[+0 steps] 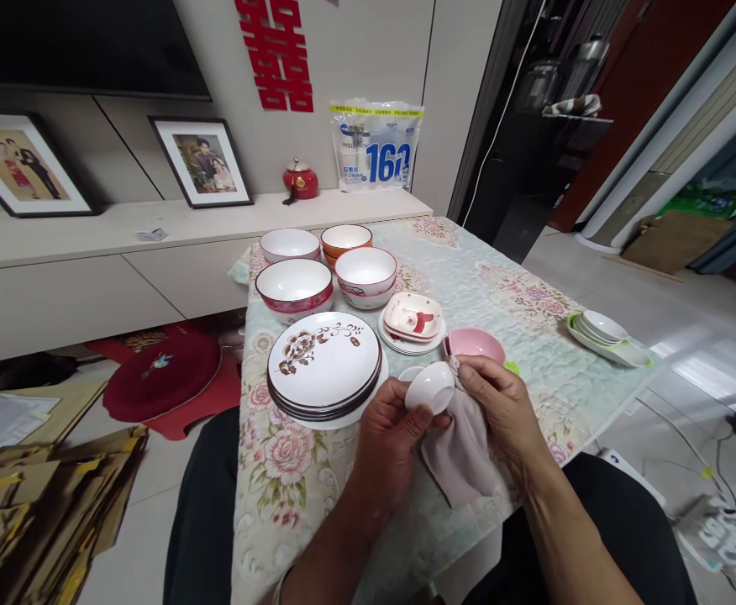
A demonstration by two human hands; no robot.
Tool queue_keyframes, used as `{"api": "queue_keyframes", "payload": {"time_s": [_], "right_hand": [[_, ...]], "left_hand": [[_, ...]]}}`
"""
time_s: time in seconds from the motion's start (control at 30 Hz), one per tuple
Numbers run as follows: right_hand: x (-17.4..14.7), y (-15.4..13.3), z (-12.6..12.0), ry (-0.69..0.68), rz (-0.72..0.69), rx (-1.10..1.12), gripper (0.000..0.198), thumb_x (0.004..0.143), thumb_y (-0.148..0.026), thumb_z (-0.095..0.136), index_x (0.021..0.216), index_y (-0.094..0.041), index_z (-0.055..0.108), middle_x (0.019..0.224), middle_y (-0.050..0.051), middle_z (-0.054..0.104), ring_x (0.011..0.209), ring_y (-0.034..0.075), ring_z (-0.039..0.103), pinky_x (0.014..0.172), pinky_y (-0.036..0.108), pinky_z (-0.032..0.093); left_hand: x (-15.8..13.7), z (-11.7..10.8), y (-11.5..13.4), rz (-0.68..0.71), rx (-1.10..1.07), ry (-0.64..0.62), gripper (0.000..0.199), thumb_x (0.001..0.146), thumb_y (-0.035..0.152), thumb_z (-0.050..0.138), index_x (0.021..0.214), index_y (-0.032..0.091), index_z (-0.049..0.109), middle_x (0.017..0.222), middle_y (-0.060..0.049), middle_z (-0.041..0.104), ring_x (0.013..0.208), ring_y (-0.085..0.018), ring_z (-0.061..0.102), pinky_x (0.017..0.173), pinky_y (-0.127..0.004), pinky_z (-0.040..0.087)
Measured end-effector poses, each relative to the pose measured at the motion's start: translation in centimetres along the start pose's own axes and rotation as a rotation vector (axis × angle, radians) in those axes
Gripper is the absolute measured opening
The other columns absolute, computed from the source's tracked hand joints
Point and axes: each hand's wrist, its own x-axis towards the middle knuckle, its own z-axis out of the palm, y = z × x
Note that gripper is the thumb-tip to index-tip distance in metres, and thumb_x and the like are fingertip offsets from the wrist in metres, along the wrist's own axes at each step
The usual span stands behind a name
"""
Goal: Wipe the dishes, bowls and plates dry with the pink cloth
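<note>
My left hand is closed on a small white dish, which is tilted above the table near its front edge. In my right hand a greyish-pink cloth is pinched; it touches the dish's right rim and hangs down to the tablecloth. Just behind my hands sits a pink bowl, partly hidden by my right hand. Another white dish lies behind the held one, mostly covered. Small square dishes with a red-scarf picture rest on white saucers nearby.
Left of my hands is a stack of flower-patterned plates. Several stacked bowls stand behind it. At the table's right edge are small white bowls on a long dish. A cabinet borders the far side; flattened cardboard lies on the floor.
</note>
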Motion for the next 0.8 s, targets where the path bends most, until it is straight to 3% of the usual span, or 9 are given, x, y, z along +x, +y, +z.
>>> {"api": "queue_keyframes", "payload": {"time_s": [0.1, 0.23, 0.4, 0.63, 0.73, 0.8], "right_hand": [[-0.1, -0.4, 0.2, -0.012, 0.185, 0.182, 0.028, 0.067, -0.040, 0.091, 0.090, -0.026, 0.084, 0.086, 0.003, 0.079, 0.075, 0.016, 0.068, 0.069, 0.026, 0.054], [-0.2, -1.0, -0.5, -0.029, 0.178, 0.131, 0.024, 0.066, -0.037, 0.093, 0.086, -0.026, 0.084, 0.085, 0.002, 0.080, 0.072, 0.015, 0.068, 0.066, 0.025, 0.053], [-0.1, -0.9, -1.9, -0.154, -0.036, -0.197, 0.014, 0.083, -0.036, 0.081, 0.094, -0.028, 0.083, 0.091, 0.002, 0.079, 0.081, 0.016, 0.069, 0.074, 0.026, 0.054], [-1.7, -1.8, 0.8, -0.251, -0.633, -0.679, 0.025, 0.094, -0.016, 0.064, 0.112, -0.026, 0.078, 0.106, 0.008, 0.072, 0.100, 0.020, 0.069, 0.083, 0.033, 0.056], [-1.9, -2.0, 1.3, -0.256, -0.686, -0.694, 0.026, 0.094, -0.015, 0.062, 0.112, -0.026, 0.078, 0.107, 0.009, 0.073, 0.100, 0.021, 0.069, 0.082, 0.034, 0.057], [-1.6, -2.0, 0.9, -0.219, -0.611, -0.598, 0.021, 0.094, -0.019, 0.064, 0.107, -0.027, 0.079, 0.102, 0.007, 0.074, 0.097, 0.021, 0.070, 0.082, 0.034, 0.056]], "left_hand": [[-0.1, 0.3, 0.2, -0.016, -0.045, -0.022, 0.036, 0.061, 0.032, 0.094, 0.073, 0.017, 0.064, 0.083, 0.001, 0.073, 0.074, -0.013, 0.068, 0.075, -0.029, 0.058], [-0.2, 0.3, 0.4, -0.038, 0.035, -0.068, 0.030, 0.069, 0.034, 0.089, 0.086, 0.017, 0.071, 0.089, -0.002, 0.072, 0.082, -0.015, 0.065, 0.079, -0.030, 0.056], [-0.2, -0.4, 0.5, -0.005, 0.282, -0.090, 0.025, 0.079, 0.037, 0.079, 0.086, 0.015, 0.073, 0.078, -0.002, 0.066, 0.073, -0.013, 0.056, 0.070, -0.026, 0.047], [-0.1, -0.8, -0.1, 0.135, 0.488, -0.081, 0.014, 0.081, 0.030, 0.072, 0.077, 0.017, 0.068, 0.066, 0.003, 0.055, 0.062, -0.012, 0.043, 0.061, -0.026, 0.037], [-0.2, -0.7, 0.1, 0.199, 0.537, -0.043, 0.010, 0.080, 0.025, 0.071, 0.073, 0.018, 0.069, 0.067, 0.002, 0.058, 0.065, -0.014, 0.046, 0.063, -0.027, 0.038], [-0.3, -0.6, 0.3, 0.210, 0.518, -0.061, 0.006, 0.079, 0.025, 0.073, 0.078, 0.018, 0.074, 0.073, 0.000, 0.064, 0.071, -0.016, 0.052, 0.068, -0.028, 0.041]]}}
